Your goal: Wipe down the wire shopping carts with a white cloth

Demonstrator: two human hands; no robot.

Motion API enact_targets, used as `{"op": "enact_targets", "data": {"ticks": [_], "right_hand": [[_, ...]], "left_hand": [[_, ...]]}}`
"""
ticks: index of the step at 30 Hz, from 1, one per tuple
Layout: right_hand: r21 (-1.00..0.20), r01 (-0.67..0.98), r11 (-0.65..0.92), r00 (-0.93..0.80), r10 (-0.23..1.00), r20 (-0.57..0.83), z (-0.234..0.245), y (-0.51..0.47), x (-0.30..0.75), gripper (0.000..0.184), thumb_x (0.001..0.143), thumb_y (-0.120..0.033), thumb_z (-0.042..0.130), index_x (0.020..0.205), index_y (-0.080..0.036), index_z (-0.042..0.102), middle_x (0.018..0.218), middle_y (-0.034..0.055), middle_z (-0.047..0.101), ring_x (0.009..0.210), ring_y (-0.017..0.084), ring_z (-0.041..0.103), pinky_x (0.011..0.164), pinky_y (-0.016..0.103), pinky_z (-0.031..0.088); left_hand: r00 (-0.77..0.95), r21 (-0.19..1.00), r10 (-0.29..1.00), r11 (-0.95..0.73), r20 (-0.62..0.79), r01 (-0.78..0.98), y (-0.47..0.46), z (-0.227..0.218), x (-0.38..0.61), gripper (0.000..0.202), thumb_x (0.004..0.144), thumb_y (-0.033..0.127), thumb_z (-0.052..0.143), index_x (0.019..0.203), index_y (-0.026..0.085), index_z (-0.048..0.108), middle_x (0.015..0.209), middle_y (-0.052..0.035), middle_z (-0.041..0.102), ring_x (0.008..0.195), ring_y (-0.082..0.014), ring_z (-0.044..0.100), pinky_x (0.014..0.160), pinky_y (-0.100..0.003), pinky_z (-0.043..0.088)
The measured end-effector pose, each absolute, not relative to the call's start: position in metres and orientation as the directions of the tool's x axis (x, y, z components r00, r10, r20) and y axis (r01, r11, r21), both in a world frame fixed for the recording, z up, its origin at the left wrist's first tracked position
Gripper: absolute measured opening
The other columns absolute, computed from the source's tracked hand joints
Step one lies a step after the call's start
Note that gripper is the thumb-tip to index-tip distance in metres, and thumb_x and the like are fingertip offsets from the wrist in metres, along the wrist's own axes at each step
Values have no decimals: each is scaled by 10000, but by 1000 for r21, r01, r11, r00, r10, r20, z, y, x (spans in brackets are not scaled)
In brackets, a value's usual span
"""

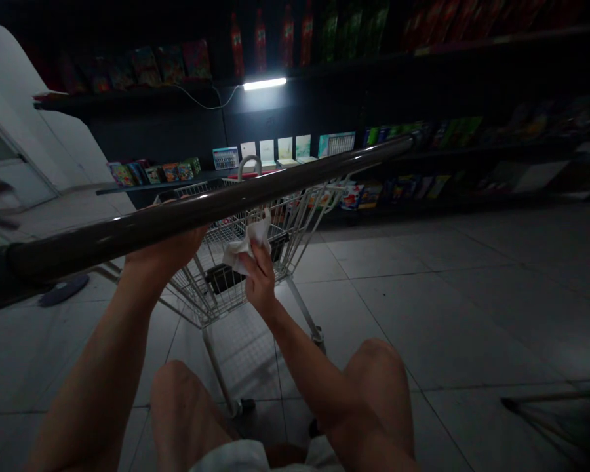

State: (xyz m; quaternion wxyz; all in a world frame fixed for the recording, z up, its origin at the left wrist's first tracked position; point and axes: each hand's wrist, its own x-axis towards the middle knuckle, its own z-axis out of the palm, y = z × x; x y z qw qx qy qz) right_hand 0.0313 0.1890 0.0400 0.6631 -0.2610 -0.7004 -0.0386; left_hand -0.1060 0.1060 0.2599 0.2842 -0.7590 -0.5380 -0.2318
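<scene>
A wire shopping cart (295, 229) stands in front of me, its dark handle bar (216, 206) crossing the view close to the camera. My left hand (170, 246) reaches up behind the bar and grips it; the fingers are mostly hidden by the bar. My right hand (258, 275) is closed on a crumpled white cloth (248, 242), held against the cart's wire basket just under the bar. Both my bare knees show at the bottom, so I am low to the floor.
Dark shelves with coloured boxes and bottles (285, 147) line the back wall under a lit tube lamp (264, 83). A white wall (39, 144) is at the left. Grey floor tiles (447, 295) spread to the right. A dark flat object (63, 290) lies on the floor at left.
</scene>
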Motion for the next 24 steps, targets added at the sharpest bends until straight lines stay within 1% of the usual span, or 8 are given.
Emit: {"op": "enact_targets", "data": {"ticks": [3,7,10,14,17,20,22,24], "right_hand": [[-273,417,867,-72,330,941,65,192,9,444,974,-164,391,1361,-286,572,1608,-12,321,1552,217,131,1277,483,238],[-292,417,861,-154,384,911,19,209,-13,397,975,-153,425,1287,-274,638,1550,11,429,1558,203,61,1279,480,233],[-322,374,870,-226,423,878,-44,212,-9,425,954,-99,422,1277,-255,652,1494,35,504,1541,195,173,1255,436,307],[-420,307,854,-378,515,770,-100,197,12,521,888,-17,423,1286,-268,648,1424,35,578,1447,189,406,1165,396,450],[-476,334,814,-249,563,788,-97,188,26,479,924,-86,427,1301,-299,631,1429,32,572,1445,191,410,1179,443,432],[-467,362,807,-55,518,853,-67,195,25,441,958,-177,421,1343,-298,599,1505,34,487,1494,209,322,1243,487,318],[-455,367,811,-29,499,866,-52,207,15,449,961,-183,406,1364,-280,578,1545,40,431,1516,216,267,1261,497,265],[-483,371,793,-62,540,839,-54,219,2,455,954,-151,385,1349,-261,582,1558,54,409,1528,213,230,1264,501,243]], "left_hand": [[290,-199,679,-211,674,957,104,260,-105,430,964,403,308,1068,172,656,847,-124,687,889,-286,630,822,-418,436],[296,-260,681,-158,670,953,104,261,-105,405,954,402,342,1060,179,663,880,-128,689,872,-289,632,808,-427,442],[316,-315,660,-125,681,941,105,260,-105,413,954,421,346,1063,178,662,866,-124,686,868,-297,630,800,-437,446],[312,-305,659,-131,684,943,106,260,-106,452,963,463,334,1062,171,665,859,-133,681,879,-308,629,816,-449,446],[317,-315,675,-131,666,940,105,261,-104,447,969,442,324,1079,176,666,904,-139,684,892,-314,631,814,-450,444],[309,-310,679,-124,666,942,105,261,-103,448,969,429,319,1100,178,665,883,-133,679,889,-318,627,807,-455,443],[300,-291,680,-132,669,948,105,261,-103,448,967,427,320,1112,179,663,877,-131,678,889,-319,625,810,-460,441],[304,-285,671,-143,676,948,106,260,-103,437,962,425,331,1116,182,660,908,-131,684,904,-317,626,824,-463,439]]}}
